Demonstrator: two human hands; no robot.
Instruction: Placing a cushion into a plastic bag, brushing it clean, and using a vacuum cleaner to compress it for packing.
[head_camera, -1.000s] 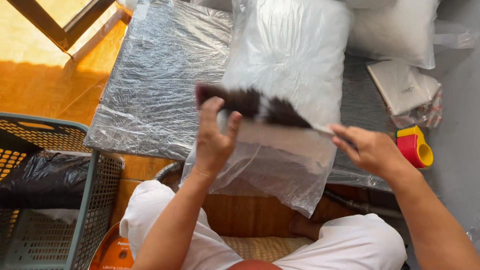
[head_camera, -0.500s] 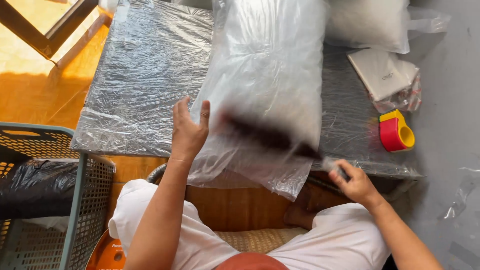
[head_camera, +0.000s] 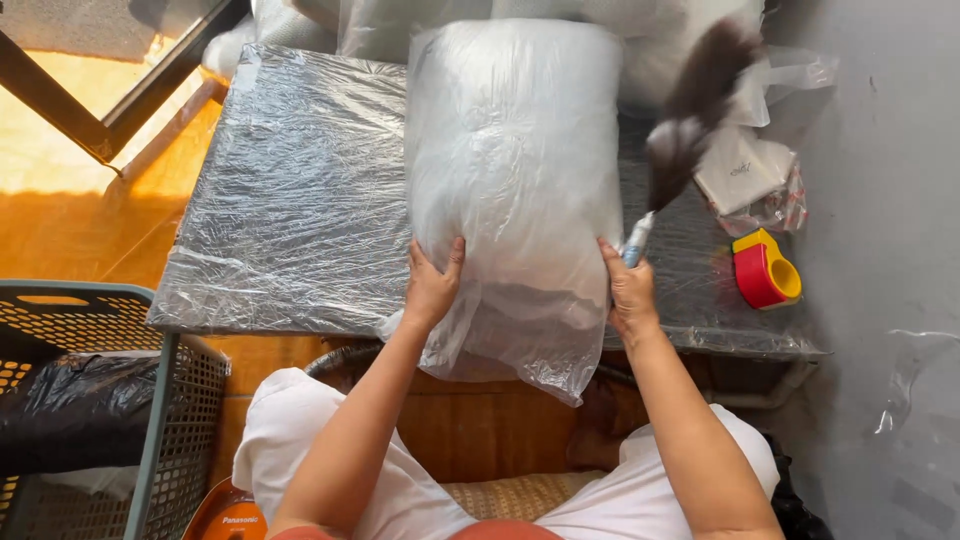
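Plastic wrapping covers a large white pillow-like bundle (head_camera: 512, 170), which is laid lengthwise on a low counter (head_camera: 290, 200) whose top is itself sheathed in clear film. The loose open end of the bag is draped over the counter's near edge and hangs down toward the person's lap. The bundle is gripped at its near end from both sides. The left hand (head_camera: 432, 285) is pressed flat against the bundle's left flank, fingers together and pointing up, thumb set apart on the plastic. The right hand (head_camera: 630, 292) is laid against the right flank, while a feather duster (head_camera: 690, 110) is pinched in it by the pale handle; the dark, blurred plume is raised up and to the right, above the counter's far corner. Just right of the duster, a small packet in clear wrap (head_camera: 750, 180) is seen, and nearer the edge a red and yellow tape dispenser (head_camera: 765, 270) is set on the counter. To the left, on the floor, a grey-green mesh basket (head_camera: 150, 420) holding a black bag is placed.
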